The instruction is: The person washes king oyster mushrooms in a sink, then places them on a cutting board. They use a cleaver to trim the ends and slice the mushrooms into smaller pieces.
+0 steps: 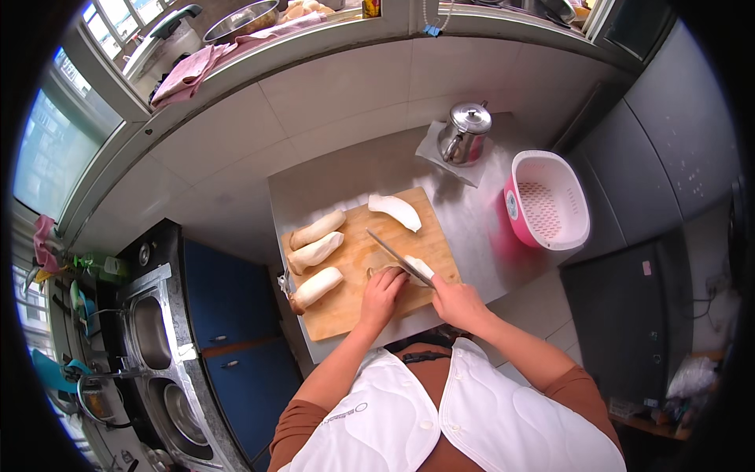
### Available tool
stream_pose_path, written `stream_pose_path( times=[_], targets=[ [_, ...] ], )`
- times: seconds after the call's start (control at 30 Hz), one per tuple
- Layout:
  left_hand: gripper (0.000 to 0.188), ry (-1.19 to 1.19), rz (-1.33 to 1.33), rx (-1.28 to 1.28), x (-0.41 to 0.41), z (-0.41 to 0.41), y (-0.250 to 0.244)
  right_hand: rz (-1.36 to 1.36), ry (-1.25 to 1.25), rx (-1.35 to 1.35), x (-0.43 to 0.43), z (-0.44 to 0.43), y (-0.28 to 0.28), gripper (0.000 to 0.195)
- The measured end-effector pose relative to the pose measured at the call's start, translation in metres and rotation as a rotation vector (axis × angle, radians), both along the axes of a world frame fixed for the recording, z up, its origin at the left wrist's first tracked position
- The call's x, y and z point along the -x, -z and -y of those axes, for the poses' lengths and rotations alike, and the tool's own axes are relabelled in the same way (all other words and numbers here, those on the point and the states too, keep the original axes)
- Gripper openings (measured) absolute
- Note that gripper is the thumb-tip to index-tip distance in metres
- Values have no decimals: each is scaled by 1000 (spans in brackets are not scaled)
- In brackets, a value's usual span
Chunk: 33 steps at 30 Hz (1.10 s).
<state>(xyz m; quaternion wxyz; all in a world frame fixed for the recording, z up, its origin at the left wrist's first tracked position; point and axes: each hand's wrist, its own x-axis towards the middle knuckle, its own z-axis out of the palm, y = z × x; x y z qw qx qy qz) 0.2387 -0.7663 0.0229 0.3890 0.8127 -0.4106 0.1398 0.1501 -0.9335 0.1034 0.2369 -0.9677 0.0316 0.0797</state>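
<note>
My right hand (460, 301) grips a kitchen knife (392, 250), its blade slanting up and left over a wooden cutting board (336, 321). White king oyster mushroom flesh (420, 268) shows on the right side of the blade. My left hand (380, 295) has its curled fingers pressed down just left of the blade, holding mushroom that they mostly hide. Along the board's left side lie three king oyster mushrooms: an upper one (318, 229), a middle one (315, 252) and a lower one (317, 289). Near the board's far edge rests a curved mushroom piece (396, 211).
The board lies on a metal table (377, 162). A lidded steel kettle (466, 135) stands on a cloth or paper at the back. To the right is a pink and white draining basket (548, 200). A double sink (153, 336) and blue cabinets (230, 295) are at left.
</note>
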Motion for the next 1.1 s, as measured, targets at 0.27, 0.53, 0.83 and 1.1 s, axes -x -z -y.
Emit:
stream_pose_path(
  times=[0.27,0.53,0.83,1.1],
  targets=[
    [21,-44,6,-10,2,-2,5,37,-74,47,11,-1,-24,17],
    [20,-29,-35,-10,3,-2,0,-82,-58,36,6,-5,-26,17],
    [21,-4,-32,-24,-4,-10,8,43,19,-44,2,0,2,20],
    [19,-19,-8,-19,-4,-10,4,-26,-84,45,15,-3,-32,16]
  ],
)
